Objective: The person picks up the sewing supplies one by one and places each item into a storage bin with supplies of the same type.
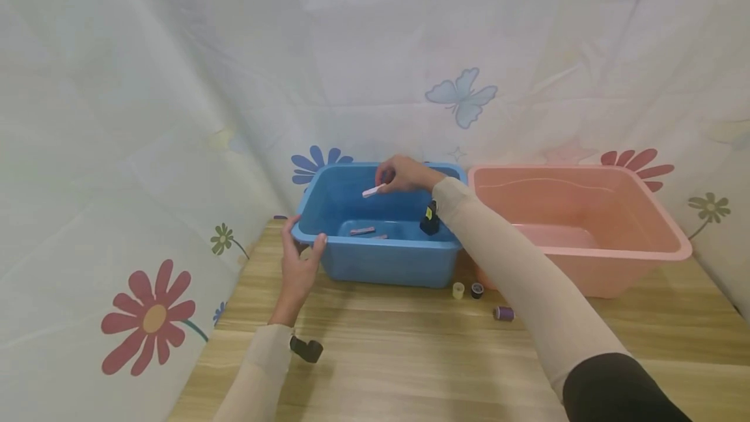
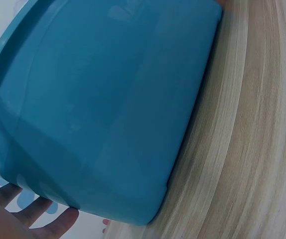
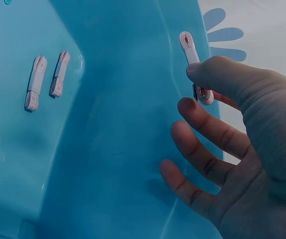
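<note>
My right hand (image 1: pixel 408 175) pinches a small folded measuring tape (image 3: pixel 188 46), white with reddish marks, between thumb and forefinger. It hangs above the inside of a blue plastic tub (image 1: pixel 381 262), the other fingers spread loosely in the right wrist view. Two similar tapes, one nearer (image 3: pixel 35 83) and one beside it (image 3: pixel 60 73), lie on the tub's floor. At the tub's front left corner, my left hand (image 1: pixel 299 273) grips the rim, thumb on the front side and fingers along the left wall. In the left wrist view, those fingers (image 2: pixel 58 225) show under the rim.
A pink tub (image 1: pixel 586 272) stands right of the blue one. In front of them on the wooden table (image 1: pixel 398 357) are a pale yellow spool (image 1: pixel 458 290), a dark spool (image 1: pixel 477 290) and a purple thread spool (image 1: pixel 504 313). Behind hangs a patterned white curtain (image 1: pixel 363 70).
</note>
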{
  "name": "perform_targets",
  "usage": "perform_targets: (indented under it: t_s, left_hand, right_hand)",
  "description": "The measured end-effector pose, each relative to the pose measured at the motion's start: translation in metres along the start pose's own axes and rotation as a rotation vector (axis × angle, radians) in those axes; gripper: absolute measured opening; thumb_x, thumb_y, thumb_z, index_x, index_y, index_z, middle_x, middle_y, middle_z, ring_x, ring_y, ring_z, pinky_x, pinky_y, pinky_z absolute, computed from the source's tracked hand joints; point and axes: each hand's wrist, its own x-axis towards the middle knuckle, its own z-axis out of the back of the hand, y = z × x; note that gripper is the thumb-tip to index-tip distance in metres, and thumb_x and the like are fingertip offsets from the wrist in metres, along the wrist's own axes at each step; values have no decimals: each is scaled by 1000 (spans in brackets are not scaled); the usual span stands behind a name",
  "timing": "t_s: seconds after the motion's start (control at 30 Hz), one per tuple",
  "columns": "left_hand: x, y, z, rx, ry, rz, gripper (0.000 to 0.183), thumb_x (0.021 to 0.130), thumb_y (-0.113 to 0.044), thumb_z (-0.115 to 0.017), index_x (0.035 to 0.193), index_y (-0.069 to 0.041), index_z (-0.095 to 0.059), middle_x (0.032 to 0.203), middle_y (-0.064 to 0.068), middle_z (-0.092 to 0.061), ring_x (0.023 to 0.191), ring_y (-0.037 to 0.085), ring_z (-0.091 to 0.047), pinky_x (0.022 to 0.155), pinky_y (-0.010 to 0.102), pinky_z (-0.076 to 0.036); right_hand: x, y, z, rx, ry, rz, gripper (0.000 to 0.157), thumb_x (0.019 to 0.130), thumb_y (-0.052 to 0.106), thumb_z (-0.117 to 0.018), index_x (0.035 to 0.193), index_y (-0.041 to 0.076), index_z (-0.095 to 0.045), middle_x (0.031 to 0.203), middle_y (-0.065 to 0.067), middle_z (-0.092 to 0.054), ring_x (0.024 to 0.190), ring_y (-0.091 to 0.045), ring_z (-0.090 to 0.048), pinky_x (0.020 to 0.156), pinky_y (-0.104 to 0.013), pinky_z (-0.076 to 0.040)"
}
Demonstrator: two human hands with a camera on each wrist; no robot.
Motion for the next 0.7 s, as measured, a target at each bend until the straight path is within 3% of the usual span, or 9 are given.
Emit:
perform_targets:
  t_s: [0.23,0.4,0.5,0.63,0.7]
  left_hand:
    - [1,-1,-2,-22,11,-6,72,100,-34,-67,158,-23,-26,160,12,-35,139,37,-44,111,63,-35]
    - [-4,-26,-1,-13,24,25,71,102,-27,-65,158,-11,-24,160,20,-33,138,43,-43,111,64,-35]
    - [-4,-21,-2,-6,14,29,71,101,-31,-65,158,-16,-25,161,16,-34,137,42,-44,110,65,-36]
    - [1,2,-3,-6,-12,-3,71,99,-41,-67,157,-28,-28,160,8,-37,135,36,-47,108,65,-38]
    - [0,3,-2,-8,-20,-11,70,99,-42,-68,156,-29,-29,159,7,-39,134,34,-48,108,65,-39]
  right_hand:
    - [-3,-5,-4,-3,33,-38,7,97,18,-73,101,13,-72,105,-7,-71,96,-25,-63,85,-37,-54]
    - [-5,-6,-6,-1,48,-33,9,97,18,-74,102,12,-73,106,-7,-71,96,-25,-64,86,-35,-55]
    - [-5,-8,-7,4,66,-18,8,97,16,-73,103,10,-73,106,-8,-71,96,-25,-64,86,-35,-54]
    - [-4,-9,-8,16,85,1,7,97,13,-72,102,7,-73,106,-9,-72,96,-24,-65,85,-36,-54]
    - [-4,-9,-9,19,91,7,7,97,12,-71,101,7,-72,105,-9,-73,95,-24,-66,84,-36,-54]
